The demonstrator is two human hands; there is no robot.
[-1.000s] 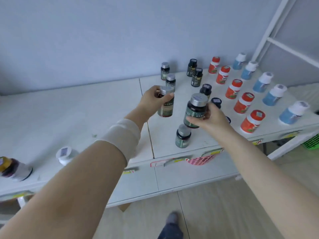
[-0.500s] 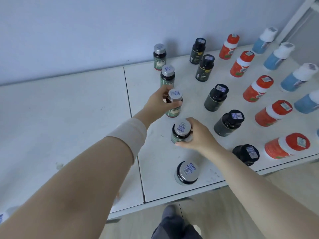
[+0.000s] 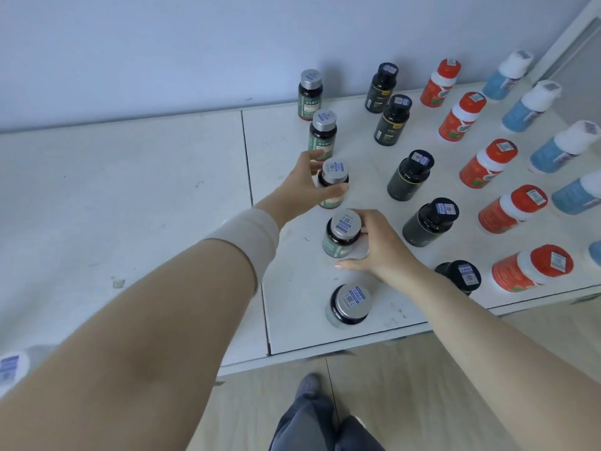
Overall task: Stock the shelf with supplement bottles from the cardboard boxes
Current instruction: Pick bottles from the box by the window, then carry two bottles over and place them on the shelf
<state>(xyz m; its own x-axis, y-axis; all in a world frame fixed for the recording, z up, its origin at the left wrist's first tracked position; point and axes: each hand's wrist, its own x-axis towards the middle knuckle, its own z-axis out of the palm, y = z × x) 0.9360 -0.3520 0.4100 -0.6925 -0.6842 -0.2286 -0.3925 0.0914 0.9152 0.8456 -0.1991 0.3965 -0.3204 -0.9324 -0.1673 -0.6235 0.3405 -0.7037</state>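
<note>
A column of dark, silver-capped supplement bottles stands on the white shelf [image 3: 130, 196]. My left hand [image 3: 300, 187] is wrapped around the third silver-capped bottle [image 3: 334, 179], which stands upright on the shelf. Just in front of it stands another silver-capped bottle [image 3: 341, 236]. My right hand [image 3: 383, 252] is beside it, fingers touching its cap and thumb spread away over the shelf. Two more of these bottles [image 3: 323, 131] stand behind, and one [image 3: 349, 304] stands near the front edge.
Right of the column run rows of black bottles [image 3: 411, 175], red bottles [image 3: 487, 164] and blue bottles [image 3: 566, 148]. Another bottle [image 3: 9, 366] sits at the far left edge. A white shelf upright [image 3: 566, 37] rises at the right. My legs [image 3: 312, 415] are below the shelf edge.
Both bottles came down from the air onto the shelf in line with the column. My right thumb has come off its bottle. The camera has tilted down and closer.
</note>
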